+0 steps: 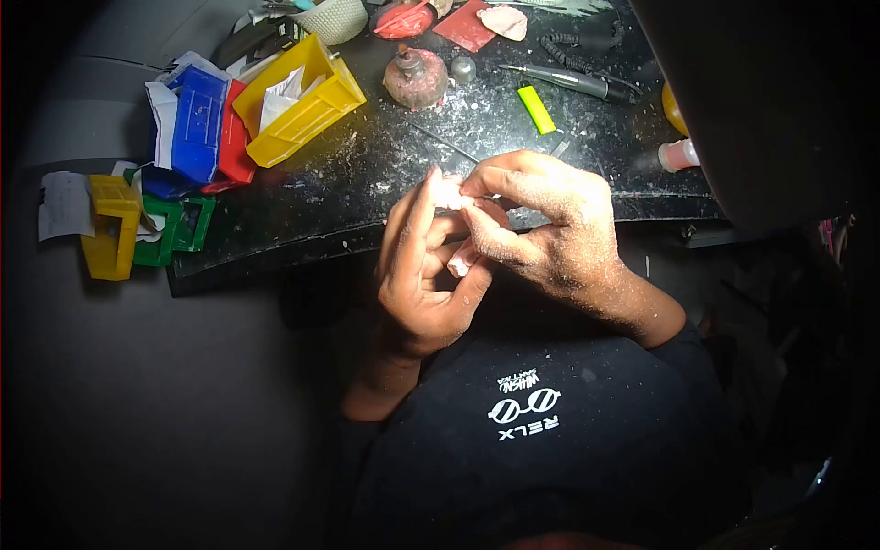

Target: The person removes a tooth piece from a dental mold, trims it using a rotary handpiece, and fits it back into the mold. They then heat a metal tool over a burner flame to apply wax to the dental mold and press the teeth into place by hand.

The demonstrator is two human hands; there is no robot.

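Between my two hands is a small pale pink piece that looks like a denture (463, 258), partly hidden by the fingers. My left hand (422, 266) curls around it from the left, thumb underneath and fingers raised at the far side. From the right, my right hand (550, 215) brings thumb and index finger together at the upper end of the piece, where glare washes out the detail. White dust covers both hands. A thin dark tool (443, 144) lies on the bench just beyond the fingers.
The black bench (312, 206) is strewn with white dust. At left are a yellow bin (316, 110), a blue bin (194, 124) and other bins. Further back lie a spirit burner (415, 81), a yellow-green lighter (536, 110), a corded handpiece (573, 82) and a red wax sheet (465, 26).
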